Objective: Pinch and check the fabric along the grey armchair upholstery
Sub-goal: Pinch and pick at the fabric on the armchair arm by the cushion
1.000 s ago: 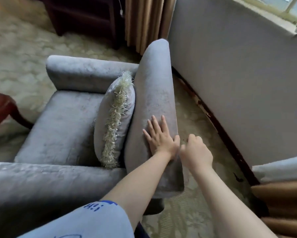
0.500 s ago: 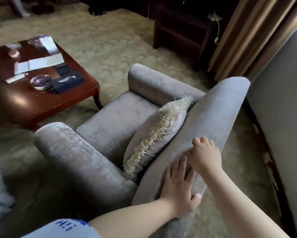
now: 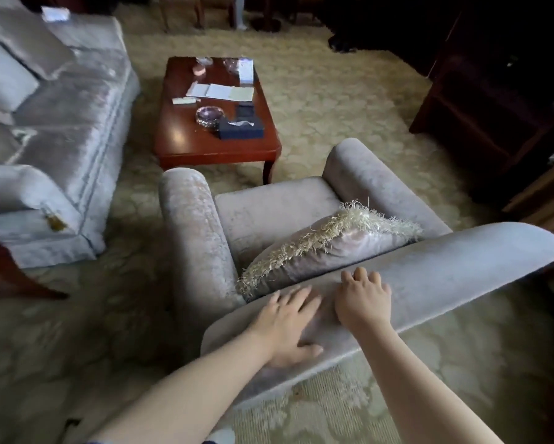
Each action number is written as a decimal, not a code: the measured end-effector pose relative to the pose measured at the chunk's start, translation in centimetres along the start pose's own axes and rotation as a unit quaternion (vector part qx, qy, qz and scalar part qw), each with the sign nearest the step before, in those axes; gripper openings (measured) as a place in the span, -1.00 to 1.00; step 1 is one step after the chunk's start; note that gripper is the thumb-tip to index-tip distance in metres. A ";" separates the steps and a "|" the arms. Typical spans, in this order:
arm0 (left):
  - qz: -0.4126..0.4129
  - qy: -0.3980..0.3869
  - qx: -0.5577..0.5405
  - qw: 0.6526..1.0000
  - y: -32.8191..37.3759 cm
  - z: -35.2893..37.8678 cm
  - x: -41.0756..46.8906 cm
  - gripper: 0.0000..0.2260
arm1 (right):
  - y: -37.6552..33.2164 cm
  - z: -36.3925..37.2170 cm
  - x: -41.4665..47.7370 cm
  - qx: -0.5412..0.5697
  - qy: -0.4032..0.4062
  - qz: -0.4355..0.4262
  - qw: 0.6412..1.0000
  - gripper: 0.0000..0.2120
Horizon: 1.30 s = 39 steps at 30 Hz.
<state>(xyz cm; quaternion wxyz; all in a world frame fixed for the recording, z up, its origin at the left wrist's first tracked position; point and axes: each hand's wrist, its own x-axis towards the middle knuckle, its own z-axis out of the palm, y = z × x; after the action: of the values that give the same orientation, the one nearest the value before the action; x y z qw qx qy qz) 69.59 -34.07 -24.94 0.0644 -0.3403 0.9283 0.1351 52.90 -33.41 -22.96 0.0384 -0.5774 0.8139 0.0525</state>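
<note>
The grey armchair (image 3: pixel 455 270) stands in front of me, seen from behind its backrest. My left hand (image 3: pixel 287 328) lies flat on the top of the backrest, fingers spread, holding nothing. Beside it, my right hand (image 3: pixel 362 302) rests on the same rounded top, fingers curved over the front edge; no fold of fabric shows between them. A grey cushion with cream fringe (image 3: pixel 330 248) leans against the backrest just beyond both hands.
A dark red coffee table (image 3: pixel 186 145) with papers, a glass ashtray and a dark tissue box stands past the chair. A grey sofa (image 3: pixel 61 123) fills the left. Dark wooden furniture (image 3: pixel 493 100) is at right. Patterned carpet covers the floor.
My view has swung left, bringing the coffee table and sofa into sight. Both hands have stayed on the backrest top, and the right hand's fingers have loosened and spread.
</note>
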 end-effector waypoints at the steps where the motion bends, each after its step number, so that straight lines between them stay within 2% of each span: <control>1: -0.023 0.006 0.001 1.000 0.0 0.0 -0.2 -0.18 | 0.2 0.3 -0.3 0.004 0.011 -0.007 1.000 -0.72; 6: -0.060 0.024 0.041 0.997 0.2 0.1 -0.3 -0.16 | 0.6 1.3 -0.6 0.053 0.056 0.014 0.997 -0.72; 11: -0.057 0.027 0.056 0.996 0.1 0.1 -0.3 -0.17 | 0.7 1.9 -0.5 0.065 0.082 0.026 0.994 -0.74; 21: -0.007 0.027 -0.014 0.999 -0.8 0.1 0.1 -0.17 | 0.5 2.6 0.1 0.044 0.114 0.057 0.991 -0.77; 25: 0.009 0.005 -0.033 0.999 -1.1 0.4 0.3 -0.19 | 0.0 2.7 -0.4 0.047 0.120 0.080 0.988 -0.75; 31: 0.036 0.006 -0.047 0.998 -1.7 1.1 0.8 -0.29 | -3.0 2.6 -1.6 0.127 0.167 0.191 0.959 -0.78; 34: 0.042 0.005 -0.040 0.998 -1.9 1.3 0.7 -0.29 | -3.8 2.3 -2.0 0.190 0.217 0.254 0.923 -0.78; 39: 0.065 0.010 -0.052 0.997 -2.1 1.0 0.6 -0.29 | -3.6 2.4 -2.0 0.198 0.230 0.269 0.914 -0.79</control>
<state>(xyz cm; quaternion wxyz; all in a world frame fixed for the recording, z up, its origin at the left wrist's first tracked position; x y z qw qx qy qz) 70.56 -35.71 -26.48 0.0289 -0.2836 0.9407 0.1838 56.96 -32.43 -25.21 -0.0519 -0.3134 0.9184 -0.2359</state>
